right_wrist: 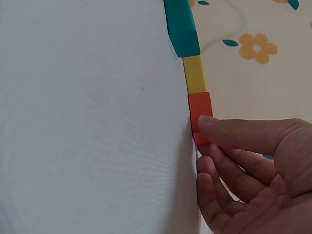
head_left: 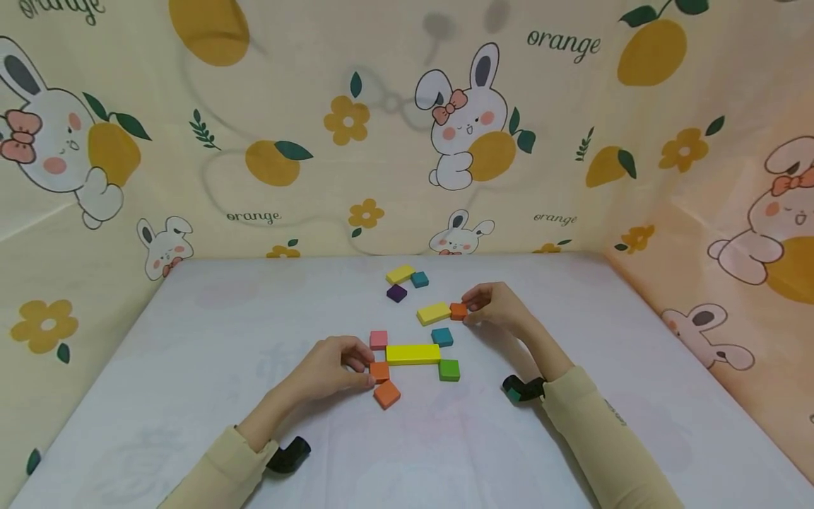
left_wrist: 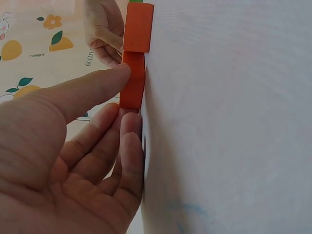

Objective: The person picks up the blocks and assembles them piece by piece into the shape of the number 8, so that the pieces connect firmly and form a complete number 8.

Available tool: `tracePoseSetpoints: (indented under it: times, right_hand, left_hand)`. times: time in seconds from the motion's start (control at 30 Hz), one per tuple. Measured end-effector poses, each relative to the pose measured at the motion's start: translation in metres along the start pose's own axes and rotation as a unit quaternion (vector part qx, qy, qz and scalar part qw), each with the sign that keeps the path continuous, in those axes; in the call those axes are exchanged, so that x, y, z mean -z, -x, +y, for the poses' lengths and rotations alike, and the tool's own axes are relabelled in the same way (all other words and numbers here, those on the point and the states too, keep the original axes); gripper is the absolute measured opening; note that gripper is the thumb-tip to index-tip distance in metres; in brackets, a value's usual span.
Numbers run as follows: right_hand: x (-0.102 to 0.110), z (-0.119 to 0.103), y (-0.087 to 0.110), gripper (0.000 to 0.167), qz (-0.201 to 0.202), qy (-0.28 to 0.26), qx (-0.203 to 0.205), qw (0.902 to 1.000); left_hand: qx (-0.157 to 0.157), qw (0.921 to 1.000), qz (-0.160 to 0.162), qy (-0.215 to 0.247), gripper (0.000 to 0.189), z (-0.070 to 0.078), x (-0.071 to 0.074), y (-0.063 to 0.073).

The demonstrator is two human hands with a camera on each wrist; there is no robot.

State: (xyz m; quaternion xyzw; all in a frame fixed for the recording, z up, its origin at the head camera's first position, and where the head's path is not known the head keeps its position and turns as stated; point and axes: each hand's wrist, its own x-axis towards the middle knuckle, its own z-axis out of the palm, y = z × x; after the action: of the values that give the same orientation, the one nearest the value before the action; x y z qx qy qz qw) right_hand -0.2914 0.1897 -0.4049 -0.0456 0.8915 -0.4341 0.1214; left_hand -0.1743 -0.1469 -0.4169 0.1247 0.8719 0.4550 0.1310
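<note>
My left hand (head_left: 331,364) pinches an orange block (head_left: 379,372) at the left end of a long yellow block (head_left: 413,355); its thumb lies on the near face in the left wrist view. A second orange block (head_left: 386,394) sits turned just in front. A pink block (head_left: 378,340) and a green block (head_left: 449,370) stand at other corners of the long yellow one, with a teal block (head_left: 441,337) behind its right end. Farther back, my right hand (head_left: 499,305) pinches another orange block (right_wrist: 201,109) against the right end of a shorter yellow block (head_left: 434,314).
At the back of the white table (head_left: 254,304) lie a yellow block (head_left: 400,274), a small teal block (head_left: 420,279) and a purple block (head_left: 397,293). A patterned cloth (head_left: 381,162) hangs behind the table and along both sides. Black wrist mounts (head_left: 289,456) show below the sleeves.
</note>
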Motion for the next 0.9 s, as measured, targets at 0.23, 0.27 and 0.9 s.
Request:
tracePoseSetpoints:
  times: [0.23, 0.27, 0.9]
  right_hand:
    - [-0.001, 0.000, -0.001, 0.035, 0.005, -0.003, 0.001, 1.0000]
    - [-0.001, 0.000, -0.001, 0.035, 0.006, -0.005, 0.001, 1.0000]
    - [0.012, -0.017, 0.022, 0.038, 0.046, -0.051, 0.055, 0.9961]
  left_hand:
    - [0.003, 1.0000, 0.001, -0.001, 0.030, -0.001, -0.001, -0.001]
    - [0.003, 1.0000, 0.002, -0.002, 0.030, -0.001, -0.001, -0.001]
    - [0.001, 1.0000, -0.001, -0.007, 0.030, 0.000, -0.001, -0.002]
